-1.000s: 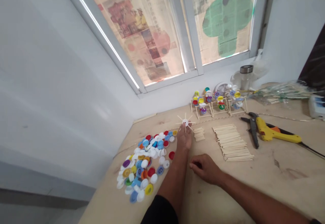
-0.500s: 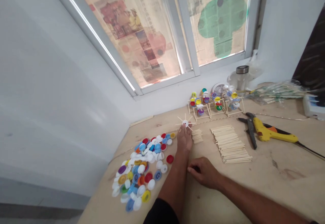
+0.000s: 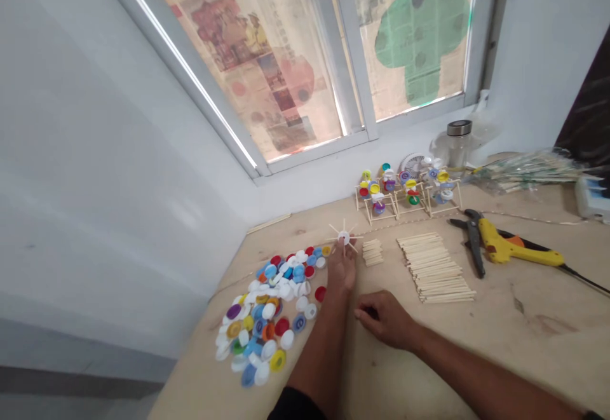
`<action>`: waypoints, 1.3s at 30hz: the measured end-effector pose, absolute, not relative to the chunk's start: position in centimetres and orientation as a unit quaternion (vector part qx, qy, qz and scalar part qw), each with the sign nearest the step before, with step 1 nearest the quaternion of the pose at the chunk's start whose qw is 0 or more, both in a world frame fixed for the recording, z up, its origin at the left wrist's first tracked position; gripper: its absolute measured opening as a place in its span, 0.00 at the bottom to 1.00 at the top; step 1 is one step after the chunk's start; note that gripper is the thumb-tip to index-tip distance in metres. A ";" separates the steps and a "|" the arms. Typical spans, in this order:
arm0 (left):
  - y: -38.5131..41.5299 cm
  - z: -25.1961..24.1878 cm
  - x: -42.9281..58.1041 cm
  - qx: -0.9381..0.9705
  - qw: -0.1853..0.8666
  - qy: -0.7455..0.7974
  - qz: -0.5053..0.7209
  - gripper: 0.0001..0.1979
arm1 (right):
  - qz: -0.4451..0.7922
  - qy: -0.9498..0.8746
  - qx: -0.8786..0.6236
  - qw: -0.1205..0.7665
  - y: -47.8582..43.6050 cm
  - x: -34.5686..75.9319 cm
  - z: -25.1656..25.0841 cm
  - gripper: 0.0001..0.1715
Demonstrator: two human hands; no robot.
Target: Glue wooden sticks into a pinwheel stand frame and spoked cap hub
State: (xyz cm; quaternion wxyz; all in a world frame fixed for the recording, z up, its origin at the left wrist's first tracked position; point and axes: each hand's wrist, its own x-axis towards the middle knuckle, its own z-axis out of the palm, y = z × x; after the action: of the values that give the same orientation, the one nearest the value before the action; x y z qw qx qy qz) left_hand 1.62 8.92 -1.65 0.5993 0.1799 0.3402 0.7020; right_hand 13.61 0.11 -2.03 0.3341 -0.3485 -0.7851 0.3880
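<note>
My left hand (image 3: 342, 268) is closed on a spoked wheel (image 3: 344, 238), a white disc with thin wooden sticks radiating from it, held just above the table. Some of its lower spokes are hidden by the fingers. Beside that hand, to the right, lies a small pile of short sticks (image 3: 372, 253). To its left spreads a heap of coloured bottle caps (image 3: 284, 290). My right hand (image 3: 384, 318) rests on the wood by my left forearm, its fingers curled into a loose fist; nothing shows in it.
A stack of longer sticks (image 3: 436, 269) lies right of centre. Pliers-like cutters (image 3: 473, 242) and a yellow glue gun (image 3: 517, 250) with a cord are further right. Several stick frames with caps (image 3: 379, 207), a glass bottle (image 3: 459, 147) and bagged sticks (image 3: 528, 169) stand along the back.
My left hand has shifted the spoked wheel slightly left and turned it a little. The right hand keeps nearly the same place and curl. The whole view has shifted slightly.
</note>
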 end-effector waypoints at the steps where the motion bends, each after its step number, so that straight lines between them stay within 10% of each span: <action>1: 8.5 -1.8 1.6 0.181 0.597 0.343 0.702 0.08 | 0.388 -0.785 -0.348 0.333 0.1 13.7 -2.0 0.13; 39: 7.9 -2.5 -2.5 0.160 0.515 0.370 0.756 0.09 | 0.395 -0.782 -0.363 0.317 0.2 13.9 -2.3 0.13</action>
State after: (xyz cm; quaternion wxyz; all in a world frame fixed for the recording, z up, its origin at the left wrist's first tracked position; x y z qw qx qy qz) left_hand -2.51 7.88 -2.48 0.5154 0.1596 0.3703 0.7561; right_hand 13.91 0.23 -2.33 0.3165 -0.3628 -0.7824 0.3950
